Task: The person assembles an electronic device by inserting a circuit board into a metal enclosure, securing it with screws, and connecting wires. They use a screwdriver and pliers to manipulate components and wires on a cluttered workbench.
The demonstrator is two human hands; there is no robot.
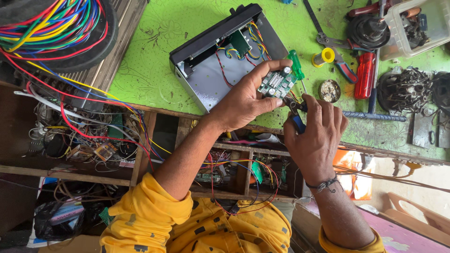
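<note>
My left hand (243, 100) pinches a small green circuit board (276, 83) with several silver capacitors, holding it over the front edge of the green-covered workbench. My right hand (315, 136) grips blue-handled pliers (296, 112), their jaws at the board's lower right corner where thin wires hang. Behind the board lies an open metal chassis (213, 77) with a black front panel and coloured wiring inside. A green-handled screwdriver (296, 66) lies just behind the board.
Tools crowd the bench's right side: a solder spool (324, 56), a red-handled screwdriver (364, 75), a round tin (330, 90), a clear plastic box (417, 26). A bundle of coloured wires (51, 26) sits far left. Wooden shelves (140, 145) below hold tangled wires and boards.
</note>
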